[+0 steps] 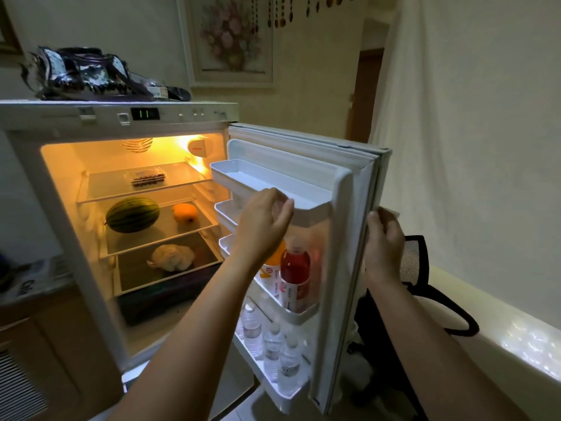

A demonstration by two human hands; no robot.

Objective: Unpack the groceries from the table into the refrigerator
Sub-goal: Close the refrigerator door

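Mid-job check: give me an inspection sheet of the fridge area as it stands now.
Surface: fridge lit inside, door swung open.
Job's things: berry punnet top shelf; watermelon and orange fruit second shelf; pale bagged item third shelf; red drink bottle and water bottles in door racks.
Clutter: dark bag on the fridge.
Grippers: left hand at empty top door rack, holds nothing; right hand grips door edge.
Cables: nothing seen.
Surroundings: framed flower picture, black chair.
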